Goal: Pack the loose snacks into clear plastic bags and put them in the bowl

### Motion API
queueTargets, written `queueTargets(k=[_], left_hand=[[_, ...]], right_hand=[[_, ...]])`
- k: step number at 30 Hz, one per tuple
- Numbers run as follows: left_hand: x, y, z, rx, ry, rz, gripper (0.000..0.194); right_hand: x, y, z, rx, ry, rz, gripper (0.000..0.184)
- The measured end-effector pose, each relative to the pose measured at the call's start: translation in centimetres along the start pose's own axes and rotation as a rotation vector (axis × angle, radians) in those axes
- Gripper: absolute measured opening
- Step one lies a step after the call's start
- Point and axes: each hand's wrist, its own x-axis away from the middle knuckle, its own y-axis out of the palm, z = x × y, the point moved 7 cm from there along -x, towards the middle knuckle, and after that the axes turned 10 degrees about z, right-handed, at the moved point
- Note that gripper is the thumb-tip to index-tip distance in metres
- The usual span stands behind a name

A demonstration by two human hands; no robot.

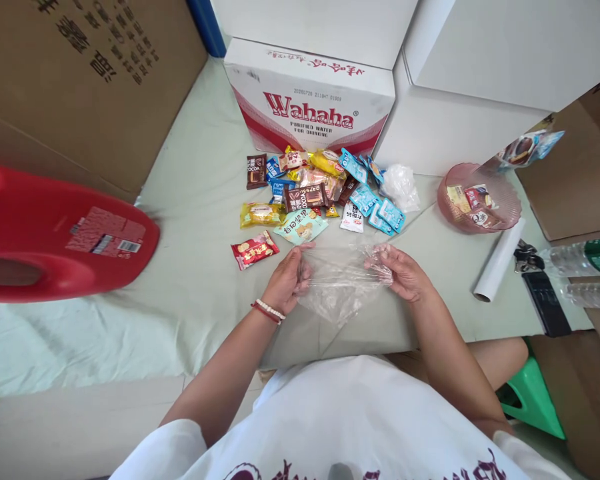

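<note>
Two hands: left hand (291, 275) and right hand (399, 270) pinch a clear plastic bag (341, 283) between closed fingers.
Beyond: snack packets (314, 190).

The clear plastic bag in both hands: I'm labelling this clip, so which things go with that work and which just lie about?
In hand:
clear plastic bag, held by left hand and right hand
snack packets, piled just beyond the hands

Lying about:
Wahaha box
pink bowl
white roll
red container
water bottles
</note>
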Motion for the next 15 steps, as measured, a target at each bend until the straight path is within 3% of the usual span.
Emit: queueTargets(k=[3,4,6,9,13,15], left_hand=[[-0.6,-0.4,0.3,-0.03,-0.028,0.036,0.056],[-0.7,-0.5,0.6,-0.039,-0.028,0.052,0.058],[-0.8,-0.8,1.1,-0.063,-0.024,0.078,0.062],[-0.7,-1.2,1.9,-0.179,0.019,0.056,0.071],[-0.1,-1.5,2.0,-0.559,0.118,-0.051,0.062],[0.3,-1.4,1.7,-0.642,0.142,-0.104,0.052]], right_hand=[[0.2,0.4,0.4,0.192,0.039,-0.229,0.08],[0.4,0.3,0.6,0.268,0.058,-0.291,0.082],[0.4,-0.5,0.6,0.394,0.076,-0.325,0.067],[-0.1,-2.4,-0.6,0.47,0.003,-0.197,0.04],[0.1,-3.3,-2.8,0.388,-0.2,-0.034,0.029],[0.2,-3.1,-2.8,0.259,-0.211,0.0,0.029]])
